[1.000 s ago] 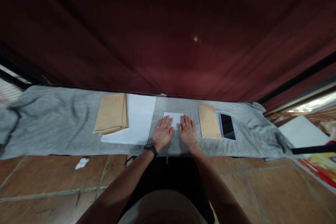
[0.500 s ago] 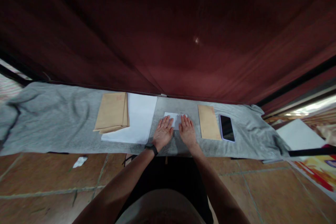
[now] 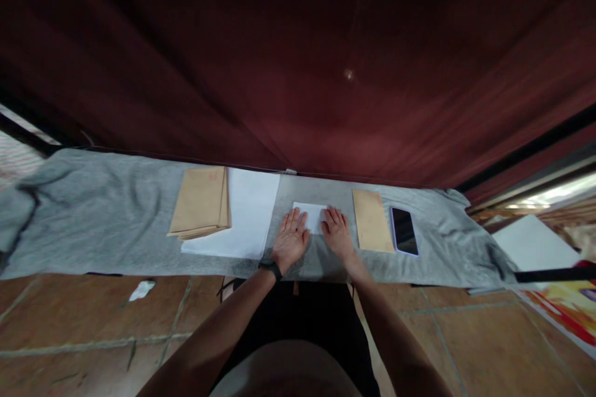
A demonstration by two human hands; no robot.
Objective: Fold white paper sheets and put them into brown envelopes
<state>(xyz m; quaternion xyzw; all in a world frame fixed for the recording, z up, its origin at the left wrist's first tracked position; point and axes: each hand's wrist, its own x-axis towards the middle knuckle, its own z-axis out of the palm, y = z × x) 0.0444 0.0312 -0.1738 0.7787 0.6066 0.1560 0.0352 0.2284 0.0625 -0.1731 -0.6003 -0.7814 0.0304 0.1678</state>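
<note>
A small folded sheet of white paper [image 3: 313, 217] lies flat on the grey cloth in front of me. My left hand [image 3: 290, 240] rests on its left end, fingers stretched out, a dark watch on the wrist. On the right end lies my right hand [image 3: 336, 232], palm down with its fingers spread. Just right of that hand is a single brown envelope [image 3: 373, 221]. To the left, a stack of brown envelopes [image 3: 199, 200] partly covers a pile of larger white sheets [image 3: 254, 214].
A phone [image 3: 405, 231] lies right of the single envelope. The grey cloth [image 3: 116, 217] covers a long narrow surface against a dark red panel [image 3: 298, 74]. A white scrap [image 3: 142, 289] is on the tiled floor, and a white board [image 3: 535, 242] stands at the right.
My right hand has shifted slightly to the right, and more of the folded paper shows between my hands. The left hand stays at the paper's left end.
</note>
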